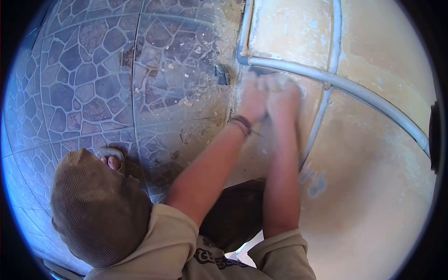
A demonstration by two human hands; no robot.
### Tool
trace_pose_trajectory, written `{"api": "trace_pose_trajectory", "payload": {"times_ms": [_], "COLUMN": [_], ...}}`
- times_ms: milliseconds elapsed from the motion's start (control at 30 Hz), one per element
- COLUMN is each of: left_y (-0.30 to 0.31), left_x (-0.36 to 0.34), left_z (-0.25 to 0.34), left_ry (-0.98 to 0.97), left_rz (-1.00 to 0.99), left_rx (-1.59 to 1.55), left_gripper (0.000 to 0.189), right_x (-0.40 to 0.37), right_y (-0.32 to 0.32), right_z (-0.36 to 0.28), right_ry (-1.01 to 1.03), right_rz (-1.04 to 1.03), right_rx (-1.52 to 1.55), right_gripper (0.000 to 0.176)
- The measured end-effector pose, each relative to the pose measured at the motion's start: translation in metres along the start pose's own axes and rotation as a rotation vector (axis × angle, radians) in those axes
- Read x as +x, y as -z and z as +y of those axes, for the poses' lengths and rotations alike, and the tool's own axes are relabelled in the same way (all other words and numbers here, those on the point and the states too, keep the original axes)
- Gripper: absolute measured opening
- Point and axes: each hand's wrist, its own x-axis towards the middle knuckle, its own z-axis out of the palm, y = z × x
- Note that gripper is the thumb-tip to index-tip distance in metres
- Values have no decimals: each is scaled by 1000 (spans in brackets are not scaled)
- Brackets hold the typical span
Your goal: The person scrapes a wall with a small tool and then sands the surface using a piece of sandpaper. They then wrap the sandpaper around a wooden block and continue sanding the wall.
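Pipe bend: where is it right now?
Head view, upper centre: the pipe bend sits where the tiled floor meets the yellowish wall, just above the left hand, which is close beside the right hand.

floor: grey-brown tiles printed with a cobblestone pattern (84, 79), which were scuffed and dusty near the wall. wall: mottled ochre plaster (373, 186), which bore a blue-grey smudge (317, 184). fittings: a pale grey pipe (364, 95) ran across it, over a thinner grey conduit (335, 37). pale plaster crumbs (219, 42) lay along the joint.
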Motion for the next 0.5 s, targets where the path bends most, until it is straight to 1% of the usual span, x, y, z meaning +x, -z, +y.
{"api": "trace_pose_trajectory", "payload": {"times_ms": [33,67,100,133,167,200,233,300,333,433,467,500], "left_y": [8,17,17,10,2,-2,-6,-7,16,11,-8,-12], "left_x": [15,12,5,-4,-14,-24,-19,6,16,-9,-5,-2], "left_z": [-14,-5,3,11,22,43,24,-16,-7,17,-7,0], "left_ry": [-14,16,2,-9,-15,44,-17,-155,-4,4,-230,-230], "left_rz": [-18,-67,-66,-64,-63,3,8,13,-148,-33,-42,8], "left_rx": [55,13,6,1,-7,-19,19,85,4,-60,116,93], "left_gripper": [66,66,66,66,66,66,66,66,66,64,63,63], "right_x": [-2,-8,-13,-8,-9,-7,-6,-8,-8,-10,-11,-4], "right_y": [2,5,8,20,43,40,39,7,-1,21,39,36], "right_z": [-6,-16,-25,-20,-36,-34,-32,-26,-29,-34,-36,-34], "right_ry": [-14,-25,-35,5,-70,-82,-100,-113,-115,-73,-30,0], "right_rz": [-2,-12,-31,-30,-68,-52,-31,22,53,26,52,67], "right_rx": [39,82,127,118,176,234,286,93,4,46,193,267], "right_gripper": [35,33,32,29,27,27,27,27,27,29,31,31]}}
